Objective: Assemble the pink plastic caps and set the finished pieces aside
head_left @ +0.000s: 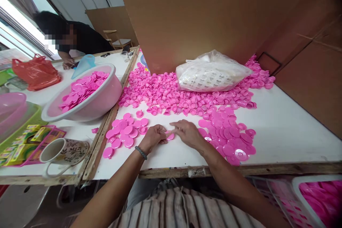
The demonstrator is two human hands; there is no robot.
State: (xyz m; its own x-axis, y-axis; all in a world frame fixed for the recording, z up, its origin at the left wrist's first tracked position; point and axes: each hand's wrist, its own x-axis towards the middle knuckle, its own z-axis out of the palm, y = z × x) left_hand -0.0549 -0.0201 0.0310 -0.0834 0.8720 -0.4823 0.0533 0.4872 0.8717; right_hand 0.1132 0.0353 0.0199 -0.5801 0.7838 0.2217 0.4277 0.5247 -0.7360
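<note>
A small round pink plastic disc (170,135) is between my two hands, just above the white table. My left hand (155,136), with a beaded bracelet at the wrist, closes its fingertips on the disc's left side. My right hand (187,132) meets it from the other side, thumb on the disc and index finger reaching over it; part of the disc is hidden. Left of my hands lies a loose group of pink discs (124,130). A thicker pile of flat pink discs (227,133) lies to the right. Behind spreads a heap of small pink cup-shaped pieces (165,91).
A stuffed clear plastic bag (213,73) rests on the heap, against a large cardboard box (213,14). On the left stand a pink basin (101,99) of discs, a patterned mug (72,151) and a red bag (37,73). Another person (85,37) leans over the far table.
</note>
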